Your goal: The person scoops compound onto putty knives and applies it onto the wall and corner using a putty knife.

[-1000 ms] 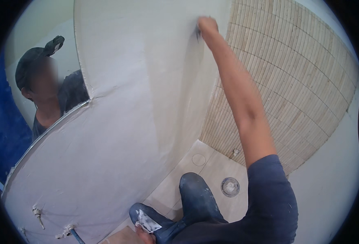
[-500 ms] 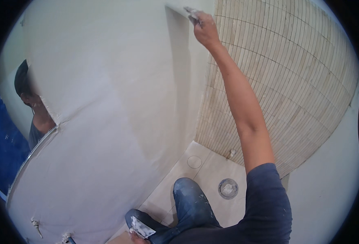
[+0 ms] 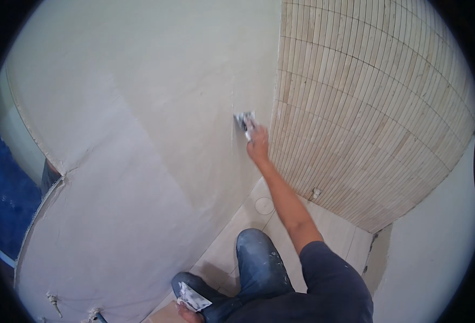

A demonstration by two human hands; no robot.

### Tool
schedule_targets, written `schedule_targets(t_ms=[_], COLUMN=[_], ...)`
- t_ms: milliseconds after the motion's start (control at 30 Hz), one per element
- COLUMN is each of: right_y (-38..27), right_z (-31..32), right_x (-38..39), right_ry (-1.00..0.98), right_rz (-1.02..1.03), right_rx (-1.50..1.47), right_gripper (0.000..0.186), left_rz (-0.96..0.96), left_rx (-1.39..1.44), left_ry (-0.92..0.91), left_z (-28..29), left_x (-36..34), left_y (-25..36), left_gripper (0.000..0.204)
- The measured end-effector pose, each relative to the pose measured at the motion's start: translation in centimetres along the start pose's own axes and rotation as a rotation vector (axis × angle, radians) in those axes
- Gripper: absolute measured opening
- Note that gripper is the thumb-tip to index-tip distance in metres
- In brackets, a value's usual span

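Right hand (image 3: 257, 144) is reaching up and out, fingers closed around the handle of a putty knife (image 3: 243, 119), pressing its blade flat against the plaster wall (image 3: 140, 134) just beside the corner where the tiled wall (image 3: 367, 107) begins. Left hand (image 3: 188, 312) is hanging low by the knee at the bottom edge, clamped on a second, wider knife (image 3: 194, 297) smeared with white compound; the two hands are working well apart. Judging progress: most of the plaster wall is reading smooth and even in tone, with a faint diagonal shade change across the middle, so the broad coat looks largely laid on. The strip along the corner seam is showing a thin vertical ridge above and below the blade, which suggests this edge is what is being finished. Lower left, a rough curved joint (image 3: 49, 183) and small blobs near the base are looking unsmoothed. Floor (image 3: 329, 237) below is showing a round drain (image 3: 264, 205). Jeans (image 3: 259, 264) are spattering white.
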State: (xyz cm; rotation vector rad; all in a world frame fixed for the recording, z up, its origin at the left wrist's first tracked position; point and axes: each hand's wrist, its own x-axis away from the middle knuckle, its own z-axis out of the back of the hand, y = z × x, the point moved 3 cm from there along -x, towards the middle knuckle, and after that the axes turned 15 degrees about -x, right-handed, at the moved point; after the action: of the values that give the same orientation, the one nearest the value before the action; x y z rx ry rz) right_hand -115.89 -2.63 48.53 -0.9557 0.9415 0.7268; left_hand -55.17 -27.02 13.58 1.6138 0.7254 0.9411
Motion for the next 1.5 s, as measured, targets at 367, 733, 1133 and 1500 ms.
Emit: schedule_targets(t_ms=[367,733,1133,1500], right_y=[-2.3,11.7,-11.3,-22.1], right_z=[-7.1,-2.7,8.3,14.2], right_x=[24.1,3.1,-41.7,-38.2], right_ry=[0.175,0.328,-0.069,0.024], right_rz=[-0.923,-1.311,0.13,0.137], right_rx=[-0.246,-0.91,0.585,-0.007], right_gripper=[0.035,0.022,0.021,0.045], left_rz=[-0.012,0.047,-0.083,0.079], left_rx=[-0.053,0.143,-0.378,-0.018], left_ry=[0.072,-0.024,-0.02,0.164], left_z=[0.7,-1.0,-0.5,-0.5], left_x=[0.3,0.5,-0.5,0.1], left_y=[0.7,1.2,-3.0,-0.5], left_gripper=[0.042,0.043,0.05,0.055])
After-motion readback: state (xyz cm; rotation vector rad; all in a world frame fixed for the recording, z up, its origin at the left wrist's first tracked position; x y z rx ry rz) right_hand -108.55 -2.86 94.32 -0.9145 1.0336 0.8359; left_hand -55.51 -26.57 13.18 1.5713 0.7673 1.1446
